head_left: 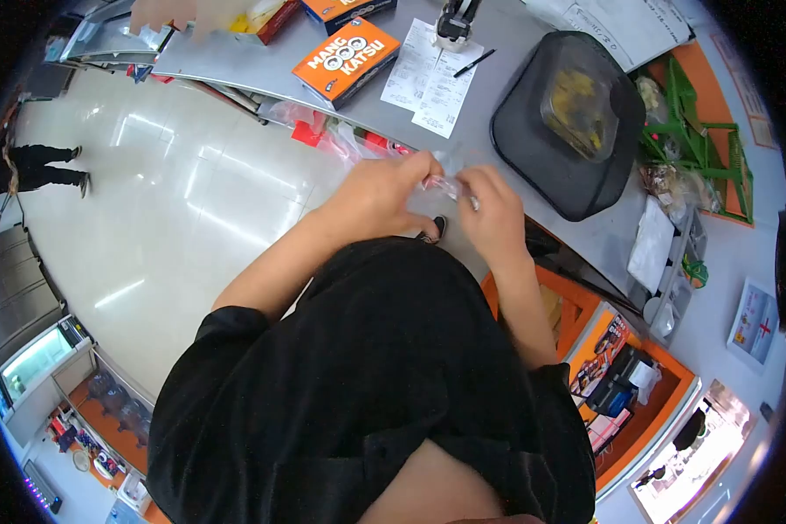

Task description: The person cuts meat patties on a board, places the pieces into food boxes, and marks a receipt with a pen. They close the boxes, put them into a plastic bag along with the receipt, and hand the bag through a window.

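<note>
Near the counter's front edge, both hands pinch a twisted piece of clear plastic [444, 184], which looks like the neck of a plastic bag. My left hand [377, 199] is closed on its left end, thumb lowered. Curled fingers of my right hand [495, 212] grip the right end. Something reddish shows in the plastic by my left fingertips; I cannot make out what. Beyond the hands lie printed receipts [430, 80] with a black pen [474, 63] on them. To their right, a clear container of yellowish food [580, 112] rests on a dark rounded tray [520, 131].
Orange MANG KATSU boxes [347, 59] stand on the grey counter [227, 57]. Red items and clear bags [345, 141] hang under its edge. A green rack [703, 140] is at the right, an orange drawer unit [664, 410] below. Another person [39, 166] stands far left.
</note>
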A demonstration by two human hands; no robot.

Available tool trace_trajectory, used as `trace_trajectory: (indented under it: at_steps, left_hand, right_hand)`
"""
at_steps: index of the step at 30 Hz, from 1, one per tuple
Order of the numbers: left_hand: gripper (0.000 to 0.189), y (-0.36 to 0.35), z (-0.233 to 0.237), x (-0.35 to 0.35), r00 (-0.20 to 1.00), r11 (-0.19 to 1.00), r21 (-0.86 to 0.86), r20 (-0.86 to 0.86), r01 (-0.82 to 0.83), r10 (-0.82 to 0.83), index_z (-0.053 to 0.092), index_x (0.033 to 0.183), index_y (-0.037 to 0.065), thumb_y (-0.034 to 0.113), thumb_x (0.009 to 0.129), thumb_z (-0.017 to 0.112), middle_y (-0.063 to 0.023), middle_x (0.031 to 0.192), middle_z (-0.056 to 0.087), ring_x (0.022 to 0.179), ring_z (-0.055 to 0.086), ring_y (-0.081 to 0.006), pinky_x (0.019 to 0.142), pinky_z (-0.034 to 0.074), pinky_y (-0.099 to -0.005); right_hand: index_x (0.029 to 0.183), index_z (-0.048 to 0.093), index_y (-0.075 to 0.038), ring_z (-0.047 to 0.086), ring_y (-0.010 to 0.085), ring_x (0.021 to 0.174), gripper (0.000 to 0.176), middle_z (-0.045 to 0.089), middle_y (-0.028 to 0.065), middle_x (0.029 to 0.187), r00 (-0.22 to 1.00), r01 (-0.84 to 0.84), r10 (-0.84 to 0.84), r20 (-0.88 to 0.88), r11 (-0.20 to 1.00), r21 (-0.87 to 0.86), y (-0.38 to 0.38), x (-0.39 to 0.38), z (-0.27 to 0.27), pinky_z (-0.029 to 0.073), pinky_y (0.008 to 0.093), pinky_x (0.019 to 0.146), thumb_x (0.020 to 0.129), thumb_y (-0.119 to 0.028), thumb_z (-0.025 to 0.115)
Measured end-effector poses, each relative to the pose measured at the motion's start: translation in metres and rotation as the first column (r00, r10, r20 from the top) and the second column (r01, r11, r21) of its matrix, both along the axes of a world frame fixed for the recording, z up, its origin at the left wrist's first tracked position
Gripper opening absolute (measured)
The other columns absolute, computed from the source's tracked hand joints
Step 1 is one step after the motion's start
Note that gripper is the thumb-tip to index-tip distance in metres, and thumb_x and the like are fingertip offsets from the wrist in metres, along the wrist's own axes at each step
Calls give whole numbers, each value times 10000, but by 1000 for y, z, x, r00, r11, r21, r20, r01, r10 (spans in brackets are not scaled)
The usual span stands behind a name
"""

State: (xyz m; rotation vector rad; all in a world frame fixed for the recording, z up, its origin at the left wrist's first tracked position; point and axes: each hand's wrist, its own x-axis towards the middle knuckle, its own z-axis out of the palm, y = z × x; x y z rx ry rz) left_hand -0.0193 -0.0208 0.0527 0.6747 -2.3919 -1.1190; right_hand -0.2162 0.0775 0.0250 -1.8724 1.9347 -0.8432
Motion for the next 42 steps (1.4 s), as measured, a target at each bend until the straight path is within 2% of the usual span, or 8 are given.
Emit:
trace_trajectory:
  at_steps: [3, 9, 19, 23, 24, 31, 38, 42]
  left_hand:
    - [425, -31, -37, 30, 960, 826, -494, -78, -270, 268, 569, 1132, 61, 142, 761, 759, -173, 926, 666, 807, 639, -386, 733, 509, -469]
    - [418, -15, -37, 99, 849, 612, 589, 379, -528, 368, 584, 1176, -2, -24, 761, 626, -99, 965, 692, 898, 678, -250, 756, 555, -369]
    - [526, 24, 1, 272, 214, 479, 329, -596, -814, 774, 537, 1350, 23, 4, 836, 644, -171, 1293, 580, 1088, 605, -270, 850, 537, -385]
    - [565, 66, -126, 335, 562, 582, -79, 181, -809, 807, 468, 1420, -2, 41, 892, 662, -190, 1405, 498, 1185, 591, -304, 901, 533, -401]
    - [548, 71, -76, 267, 268, 140, 348, 354, -927, 896, 485, 1403, -6, 80, 904, 697, -181, 1409, 490, 1130, 616, -246, 848, 544, -328]
    - [352, 41, -45, 188, 960, -192, 977, -35, 92, 278, 601, 1195, -46, 73, 882, 707, -132, 1065, 685, 896, 677, -221, 825, 546, -318]
    - [325, -18, -65, 94, 984, 849, 528, 136, 27, -117, 651, 1065, -11, -24, 756, 751, -52, 1028, 684, 824, 653, -131, 736, 516, -238]
    - [209, -30, -72, 46, 997, 763, 646, 61, -8, -42, 672, 966, -5, -34, 769, 735, -52, 986, 695, 840, 660, -138, 787, 522, -272]
  right_hand:
    - [888, 584, -23, 608, 346, 841, 141, 577, 158, 967, 985, 174, -172, 28, 967, -186, -1, -12, 8, 505, 388, 694, 761, -18, 646]
    - [947, 558, -13, 596, 375, 906, 172, 581, 194, 1003, 910, 14, -41, 413, 998, 69, -3, 22, -36, 487, 419, 814, 797, 28, 483]
    - [1193, 621, -85, 597, 325, 925, 376, 621, 162, 989, 683, -731, 710, -173, 665, -153, -63, 114, 82, 485, 476, 781, 844, -219, 656]
    - [832, 689, -100, 578, 333, 966, 138, 613, 152, 947, 785, -599, 613, -90, 787, 146, -60, 134, -63, 459, 494, 816, 784, -230, 683]
    - [836, 689, -102, 558, 339, 1025, 207, 610, 141, 955, 790, -575, 613, 20, 728, 373, -52, 129, -58, 452, 486, 850, 721, -271, 723]
    - [843, 598, -34, 654, 233, 921, 75, 679, 95, 989, 925, 160, -134, 355, 986, -44, 24, 49, -71, 492, 299, 804, 831, 31, 563]
    - [1398, 494, -26, 655, 152, 941, 684, 677, 107, 1105, 337, 29, -467, 817, 873, 487, 119, 5, 8, 509, 287, 868, 730, -42, 642]
    - [1472, 416, -20, 627, 306, 1125, 734, 600, 234, 1266, -33, 87, -202, 979, 975, 204, 165, 15, 5, 560, 331, 867, 797, -185, 652]
